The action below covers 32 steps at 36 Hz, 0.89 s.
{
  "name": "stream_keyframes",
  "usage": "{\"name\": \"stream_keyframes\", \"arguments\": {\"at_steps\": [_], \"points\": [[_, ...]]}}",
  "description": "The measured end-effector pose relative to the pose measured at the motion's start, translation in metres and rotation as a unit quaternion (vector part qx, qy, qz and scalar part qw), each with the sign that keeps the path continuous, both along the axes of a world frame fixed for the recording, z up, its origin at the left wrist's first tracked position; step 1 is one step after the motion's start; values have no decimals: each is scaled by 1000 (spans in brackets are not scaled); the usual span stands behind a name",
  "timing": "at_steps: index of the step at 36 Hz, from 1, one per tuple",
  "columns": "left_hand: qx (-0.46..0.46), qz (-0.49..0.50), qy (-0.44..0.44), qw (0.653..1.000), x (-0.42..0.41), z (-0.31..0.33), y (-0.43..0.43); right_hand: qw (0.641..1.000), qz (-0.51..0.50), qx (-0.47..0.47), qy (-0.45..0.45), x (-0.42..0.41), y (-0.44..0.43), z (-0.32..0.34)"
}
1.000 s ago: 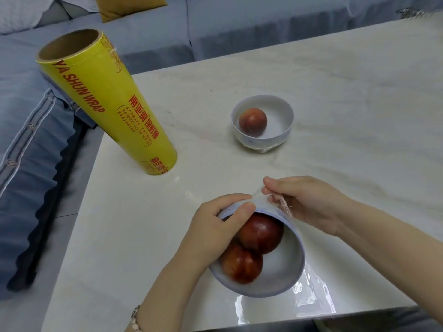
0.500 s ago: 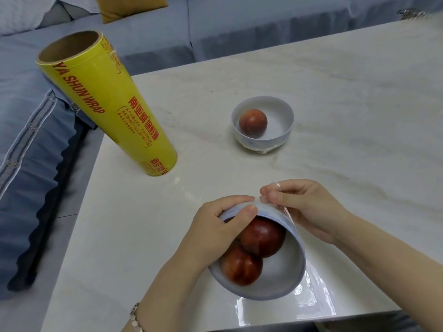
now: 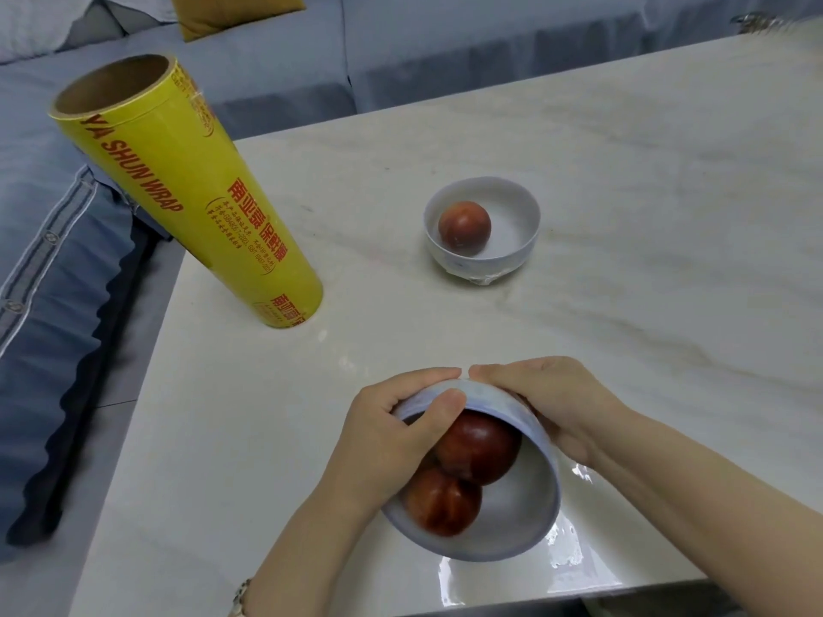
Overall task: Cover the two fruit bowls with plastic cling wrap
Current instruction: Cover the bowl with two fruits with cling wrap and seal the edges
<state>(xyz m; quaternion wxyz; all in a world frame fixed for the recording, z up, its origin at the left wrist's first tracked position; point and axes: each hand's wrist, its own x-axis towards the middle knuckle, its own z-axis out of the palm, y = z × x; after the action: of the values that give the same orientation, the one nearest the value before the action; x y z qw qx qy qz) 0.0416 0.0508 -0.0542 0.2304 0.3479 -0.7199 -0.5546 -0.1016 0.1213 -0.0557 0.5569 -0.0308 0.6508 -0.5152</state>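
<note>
Two bowls stood at different stages. The far bowl (image 3: 512, 256), white and round with a single fruit (image 3: 464, 228) inside, looked finished: a faint sheen lay across its mouth and crinkled film gathered at its foot. The near bowl (image 3: 512, 523) was tipped toward the viewer at the counter's (image 3: 623, 216) front edge, and I judged its wrapping about half done. The left hand (image 3: 392, 434) gripped the far rim, thumb hooked over it above two glossy red fruits (image 3: 478, 447). The right hand (image 3: 547, 403) curled round the outer wall, apparently pressing film against it. Loose cling film (image 3: 565, 558) lay shiny and wrinkled on the counter beside the bowl, so tucking and smoothing seemed to remain. Whether the film already spanned the mouth I could not tell. The yellow roll (image 3: 191, 207), a cardboard-cored cylinder, stood upright well apart on the pale, veined, stone-like counter.
</note>
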Motion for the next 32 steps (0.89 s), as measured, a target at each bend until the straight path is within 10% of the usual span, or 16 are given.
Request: {"name": "stream_keyframes", "arguments": {"at_steps": [10,22,32], "points": [[0,-23,2,1000,2,1,1,998,39,-20,42,-5,7,-4],[5,0,-12,1000,2,-1,-1,927,45,-164,335,-29,32,22],[22,28,-5,999,1,-3,-4,877,236,-166,384,7,39,19]]}}
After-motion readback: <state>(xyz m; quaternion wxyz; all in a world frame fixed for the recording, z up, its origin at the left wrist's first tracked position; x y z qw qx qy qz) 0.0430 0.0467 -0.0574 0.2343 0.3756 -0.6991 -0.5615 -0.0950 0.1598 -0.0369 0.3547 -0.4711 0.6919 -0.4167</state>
